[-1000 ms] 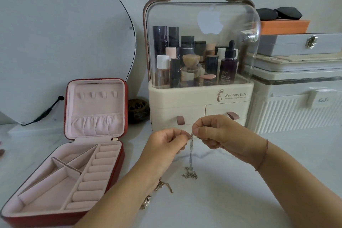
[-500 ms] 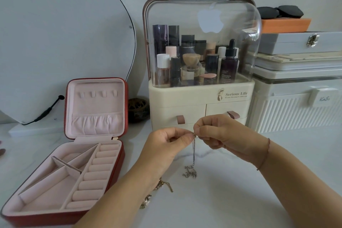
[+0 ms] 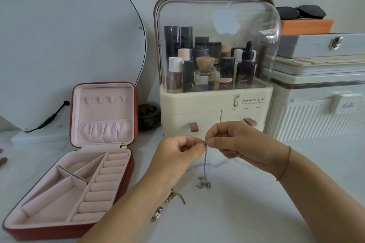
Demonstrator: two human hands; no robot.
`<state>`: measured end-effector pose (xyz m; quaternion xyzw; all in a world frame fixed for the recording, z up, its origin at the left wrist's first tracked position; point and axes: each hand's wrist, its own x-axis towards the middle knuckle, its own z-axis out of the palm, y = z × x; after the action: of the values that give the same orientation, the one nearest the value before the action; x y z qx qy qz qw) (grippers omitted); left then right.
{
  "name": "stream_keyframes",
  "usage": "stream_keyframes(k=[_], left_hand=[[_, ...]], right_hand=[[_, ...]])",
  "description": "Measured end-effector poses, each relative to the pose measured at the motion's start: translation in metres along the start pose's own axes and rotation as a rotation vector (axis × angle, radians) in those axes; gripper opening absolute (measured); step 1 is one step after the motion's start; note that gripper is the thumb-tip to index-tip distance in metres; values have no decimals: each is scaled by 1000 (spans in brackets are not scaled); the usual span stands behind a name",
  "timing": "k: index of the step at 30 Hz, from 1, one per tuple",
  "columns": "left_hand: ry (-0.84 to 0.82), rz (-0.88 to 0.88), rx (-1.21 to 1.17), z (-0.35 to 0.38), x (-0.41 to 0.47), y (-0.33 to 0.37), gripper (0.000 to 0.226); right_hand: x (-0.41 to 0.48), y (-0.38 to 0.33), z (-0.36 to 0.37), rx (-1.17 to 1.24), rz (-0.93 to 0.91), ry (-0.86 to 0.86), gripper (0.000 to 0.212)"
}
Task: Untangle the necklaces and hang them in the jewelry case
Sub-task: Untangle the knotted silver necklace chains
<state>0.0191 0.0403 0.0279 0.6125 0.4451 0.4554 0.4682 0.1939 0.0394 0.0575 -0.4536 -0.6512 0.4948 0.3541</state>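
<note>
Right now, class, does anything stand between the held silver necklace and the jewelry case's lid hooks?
Nothing visible does. Left hand and right hand pinch the silver necklace; the hooks in the open jewelry case stand exposed to its left.

Cream cosmetic organizer (image 3: 189,104): front band printed "Serious Life" in dark serif letters, right of centre. Small figure emblem (image 3: 235,100) just left of the words. One finer line beneath them, too small to read.

Clear lid (image 3: 177,16) of the organizer: white apple-shaped logo (image 3: 225,20), no lettering.

Dark dropper bottle (image 3: 245,69) inside: pale label text, illegible.

White ribbed box (image 3: 306,120) at right: tab (image 3: 347,103) with handwritten mark, not decipherable.
</note>
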Motion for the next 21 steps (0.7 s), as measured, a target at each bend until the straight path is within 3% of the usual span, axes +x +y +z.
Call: stream_keyframes(k=[5,13,21], left_hand=[[4,-16,15,1,1,-1,9],[-41,2,31,1,1,-3,10],[41,40,31,1,1,-1,7]], right_hand=[[1,2,2,-58,-1,-8,13],[2,3,3,-57,-44,41,9],[3,3,2,-109,-46,91,12]])
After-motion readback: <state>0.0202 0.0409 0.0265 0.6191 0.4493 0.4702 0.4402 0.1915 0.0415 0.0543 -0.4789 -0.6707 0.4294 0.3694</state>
